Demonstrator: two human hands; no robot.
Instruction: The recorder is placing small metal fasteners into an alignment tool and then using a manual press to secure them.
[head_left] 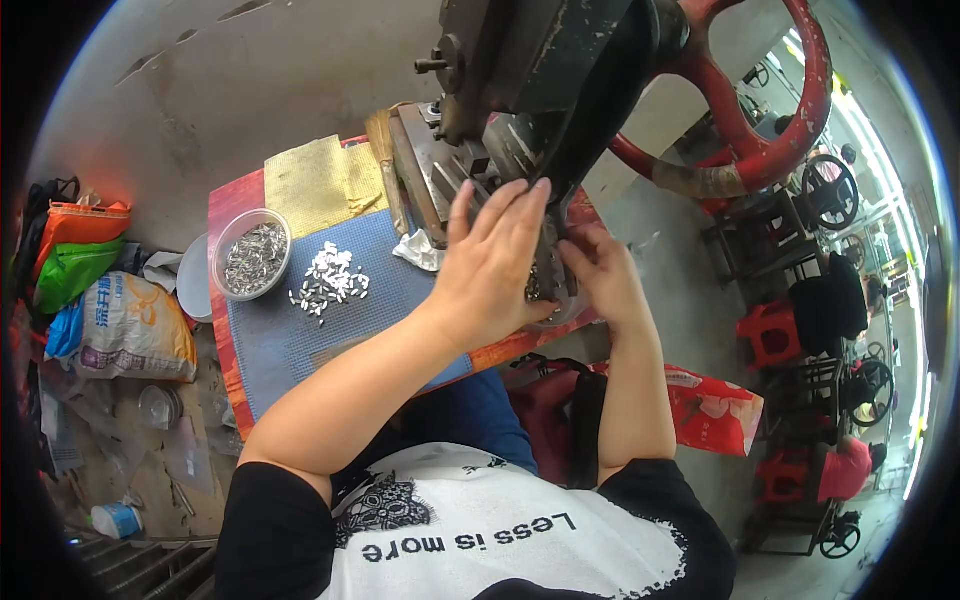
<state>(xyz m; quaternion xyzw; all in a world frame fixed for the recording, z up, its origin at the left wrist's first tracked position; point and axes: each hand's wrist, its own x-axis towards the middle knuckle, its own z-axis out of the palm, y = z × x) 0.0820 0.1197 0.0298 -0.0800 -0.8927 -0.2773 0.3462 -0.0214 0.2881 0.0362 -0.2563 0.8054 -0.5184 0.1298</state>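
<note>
A dark metal hand press (565,60) stands at the table's right side, with both my hands at its lower part. My left hand (485,265) lies over the near side of the press bed, its fingers stretched out and spread, its thumb low beside small metal bits. On the other side, my right hand (605,275) has its fingers bent and drawn together against the press. What its fingertips hold, if anything, is hidden. Left of my hands, a loose pile of small shiny metal pieces (330,280) lies on a blue textured mat (290,345).
A clear round tub (219,262) of similar metal pieces stands left of the pile. Beyond are a yellow cloth (305,180), a brush (380,140) and crumpled white material (418,252). A large red handwheel (735,130) juts out right. Filled bags (135,325) lie left.
</note>
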